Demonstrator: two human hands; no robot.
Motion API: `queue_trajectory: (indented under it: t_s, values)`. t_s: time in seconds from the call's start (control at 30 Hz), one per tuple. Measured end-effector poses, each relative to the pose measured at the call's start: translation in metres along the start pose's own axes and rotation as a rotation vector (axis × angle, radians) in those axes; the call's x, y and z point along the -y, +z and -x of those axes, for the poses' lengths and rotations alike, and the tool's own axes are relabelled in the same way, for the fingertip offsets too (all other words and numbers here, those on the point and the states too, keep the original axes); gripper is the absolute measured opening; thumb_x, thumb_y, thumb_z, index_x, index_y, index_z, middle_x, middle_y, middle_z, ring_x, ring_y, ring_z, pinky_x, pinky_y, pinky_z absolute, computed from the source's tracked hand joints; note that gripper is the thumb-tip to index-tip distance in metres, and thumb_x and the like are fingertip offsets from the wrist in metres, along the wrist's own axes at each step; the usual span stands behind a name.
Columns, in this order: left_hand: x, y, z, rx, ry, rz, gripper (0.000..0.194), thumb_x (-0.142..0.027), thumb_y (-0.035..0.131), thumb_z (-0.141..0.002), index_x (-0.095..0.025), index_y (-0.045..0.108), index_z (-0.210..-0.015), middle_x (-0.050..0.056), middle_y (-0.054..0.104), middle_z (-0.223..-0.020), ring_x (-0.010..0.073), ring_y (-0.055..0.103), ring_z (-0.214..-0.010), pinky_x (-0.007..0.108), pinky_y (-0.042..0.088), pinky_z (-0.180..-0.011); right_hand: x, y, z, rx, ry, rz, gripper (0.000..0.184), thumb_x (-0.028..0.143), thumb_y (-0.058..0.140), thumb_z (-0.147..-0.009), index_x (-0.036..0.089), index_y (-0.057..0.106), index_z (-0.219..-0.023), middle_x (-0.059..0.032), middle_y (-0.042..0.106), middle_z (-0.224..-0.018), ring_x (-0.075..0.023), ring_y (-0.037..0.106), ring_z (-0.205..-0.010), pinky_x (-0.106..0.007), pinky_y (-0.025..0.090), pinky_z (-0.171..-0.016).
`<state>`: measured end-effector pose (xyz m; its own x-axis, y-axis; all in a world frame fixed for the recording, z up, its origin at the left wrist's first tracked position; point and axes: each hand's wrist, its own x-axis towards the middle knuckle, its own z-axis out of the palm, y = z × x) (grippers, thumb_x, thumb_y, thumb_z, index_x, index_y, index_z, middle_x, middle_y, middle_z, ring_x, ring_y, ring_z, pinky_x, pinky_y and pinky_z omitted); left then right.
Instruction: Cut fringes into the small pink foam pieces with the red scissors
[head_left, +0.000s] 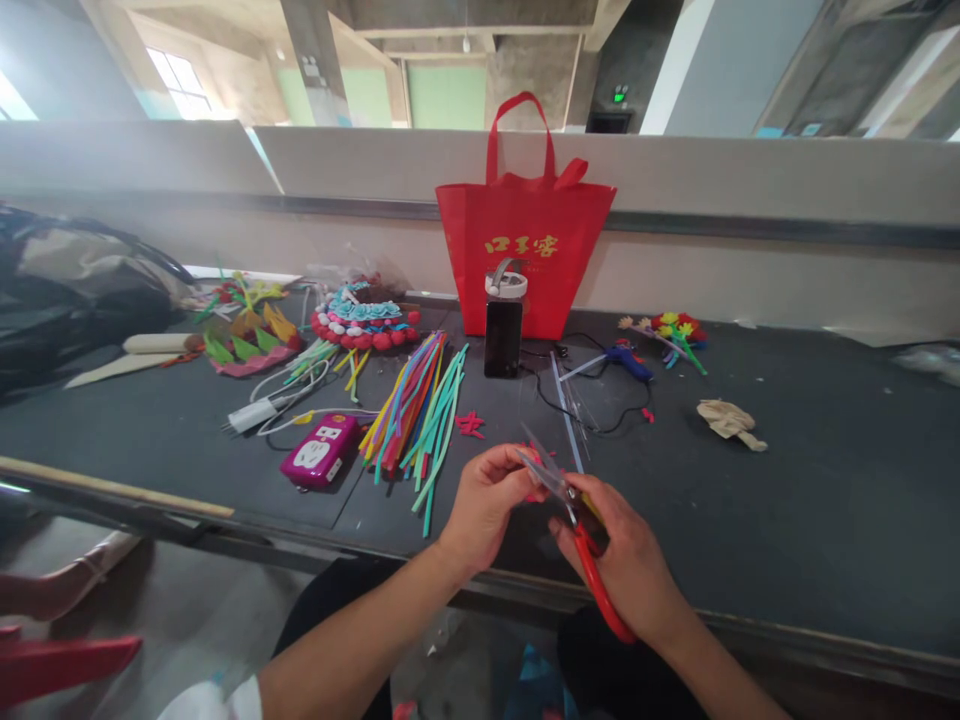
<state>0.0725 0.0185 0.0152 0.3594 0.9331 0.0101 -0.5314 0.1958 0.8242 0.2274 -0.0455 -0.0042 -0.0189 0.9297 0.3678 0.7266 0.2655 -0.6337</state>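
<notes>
My right hand [626,560] is closed on a pair of scissors [596,590] with red handles. The scissor blades stand apart and point up and left toward my left hand [487,500]. Between the thumb and fingers of that hand is a small pinkish-red piece [536,490], partly hidden by fingers and blades; it looks like chenille stem. Beyond the hands, several short red pieces [470,425] lie in a little pile on the dark table [810,520]. To the left spreads a bundle of colourful chenille stems [401,410].
A phone [503,338] leans on a bottle [506,285] before a red bag [525,240]. A blue glue gun [628,362] with its cord and clear sticks lies right of it. At left are a purple power socket [321,452], a charger and craft flowers [251,345]. Crumpled paper [731,423] lies right.
</notes>
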Motion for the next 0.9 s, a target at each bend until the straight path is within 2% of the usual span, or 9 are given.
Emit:
queue_trajectory:
  t_s: [0.1,0.27,0.67,0.9]
  values:
    - [0.0001,-0.0013,0.0003,0.034,0.005,-0.006,0.017,-0.024,0.08,-0.066,-0.014,0.068,-0.072,0.0,0.065,-0.069,0.0092,0.056,-0.059,0.023,0.043,-0.062,-0.0024,-0.0017,0.0008,0.006,-0.027,0.045,0.033,0.022,0.059,-0.083,0.025,0.053,-0.116,-0.0048,0.064,-0.101,-0.0197,0.062,-0.091,-0.034,0.051,-0.081]
    - [0.0012,0.0003,0.0008,0.015,-0.006,0.01,0.019,-0.026,0.081,-0.064,-0.014,0.068,-0.071,0.0,0.064,-0.066,0.009,0.054,-0.058,0.023,0.043,-0.061,-0.007,-0.003,0.0018,0.002,-0.047,0.085,0.034,0.019,0.059,-0.083,0.026,0.053,-0.115,-0.0025,0.064,-0.098,-0.0189,0.062,-0.088,-0.033,0.051,-0.078]
    - [-0.0002,0.0004,0.0012,0.064,0.01,0.008,0.014,-0.023,0.079,-0.068,-0.014,0.069,-0.073,-0.001,0.063,-0.065,0.0086,0.054,-0.059,0.022,0.043,-0.06,-0.0061,-0.0024,0.004,-0.025,-0.059,0.079,0.032,0.018,0.06,-0.082,0.026,0.055,-0.113,-0.002,0.067,-0.099,-0.0167,0.065,-0.086,-0.03,0.052,-0.079]
    - [0.001,-0.0014,0.0005,0.07,0.012,0.003,0.015,-0.023,0.078,-0.069,-0.013,0.069,-0.074,0.0,0.064,-0.066,0.0091,0.055,-0.059,0.022,0.044,-0.061,-0.0058,-0.003,0.0037,-0.078,-0.106,0.093,0.029,0.018,0.058,-0.083,0.025,0.057,-0.111,-0.0006,0.069,-0.095,-0.0153,0.066,-0.081,-0.026,0.051,-0.074]
